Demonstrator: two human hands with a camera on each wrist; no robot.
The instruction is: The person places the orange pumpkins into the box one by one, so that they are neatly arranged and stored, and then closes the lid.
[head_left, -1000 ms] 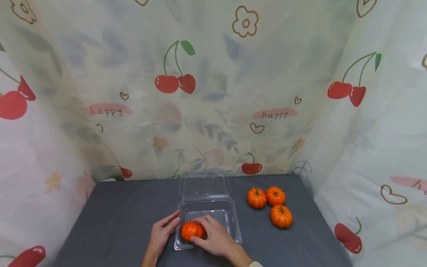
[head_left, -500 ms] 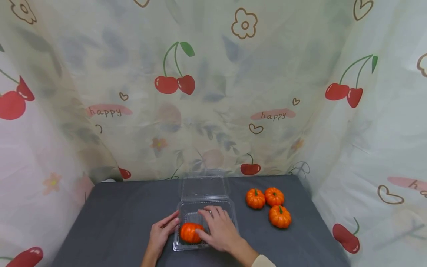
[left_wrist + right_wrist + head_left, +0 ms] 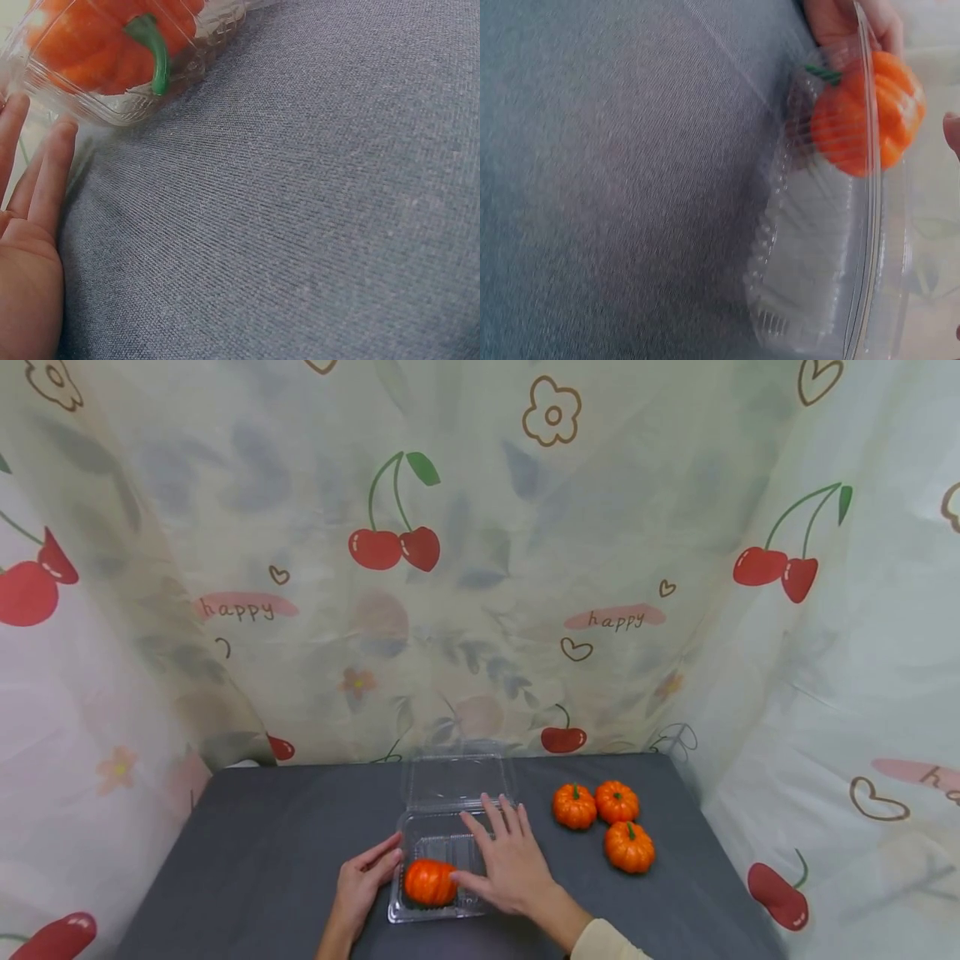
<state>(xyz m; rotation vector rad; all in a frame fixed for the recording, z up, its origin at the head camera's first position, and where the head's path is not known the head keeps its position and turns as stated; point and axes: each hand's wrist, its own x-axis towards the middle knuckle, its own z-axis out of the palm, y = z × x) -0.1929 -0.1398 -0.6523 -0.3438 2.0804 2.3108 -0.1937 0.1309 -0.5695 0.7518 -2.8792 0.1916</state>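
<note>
A small orange pumpkin (image 3: 430,882) lies on its side in the front left of a clear plastic clamshell box (image 3: 405,917). The box's lid (image 3: 457,779) is folded back, away from the person. My left hand (image 3: 358,887) is at the box's left wall, its nearly straight fingertips against the plastic. In the left wrist view the pumpkin's green stem (image 3: 154,52) shows through the wall. My right hand (image 3: 513,864) hovers over the right part of the box with fingers spread, thumb tip close beside the pumpkin, gripping nothing. It hides the box's right side in the head view.
Three more orange pumpkins, a left one (image 3: 575,807), a back one (image 3: 617,801) and a front one (image 3: 630,847), stand grouped to the right of the box. A dark grey cloth (image 3: 285,843) covers the table. Printed curtains (image 3: 480,610) enclose the back and sides.
My right hand has let go of the pumpkin, spread its fingers and moved right and up. The pumpkin rests in the box. My left hand has stayed at the box's left side.
</note>
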